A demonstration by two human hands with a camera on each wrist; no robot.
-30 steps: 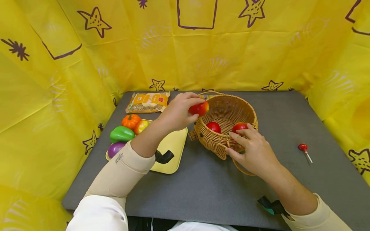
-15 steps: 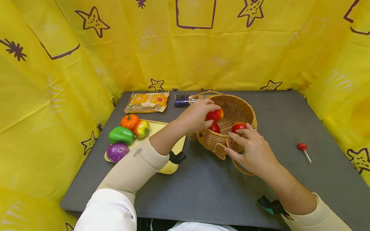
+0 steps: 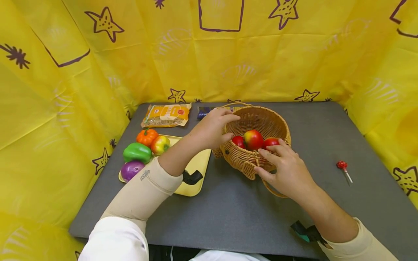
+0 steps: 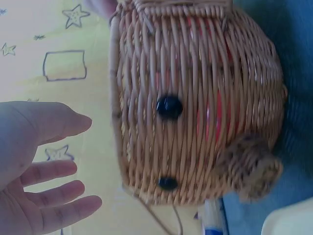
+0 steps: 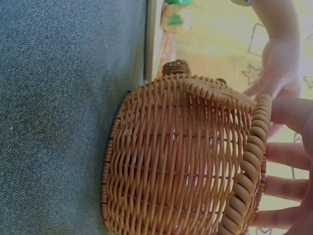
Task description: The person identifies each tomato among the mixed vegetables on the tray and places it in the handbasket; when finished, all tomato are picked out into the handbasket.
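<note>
A wicker basket with black button eyes stands mid-table. Inside lie a red-and-yellow fruit that looks like an apple, a red fruit to its left and another red fruit to its right. My left hand hovers over the basket's left rim, fingers apart and holding nothing; the left wrist view shows that hand clear of the wicker. Fingers of my right hand rest loosely over the near right rim, close to the right fruit. In the right wrist view they pass behind the braided handle.
A yellow tray at left bears an orange pumpkin, a yellow-red fruit, a green pepper and a purple vegetable. Behind lie an orange food bag and a blue packet. A lollipop lies right.
My left hand has carried the red-and-yellow fruit rightward into the basket, let it go between the two red ones, and drawn back slightly left. The right hand has stayed at the rim.
</note>
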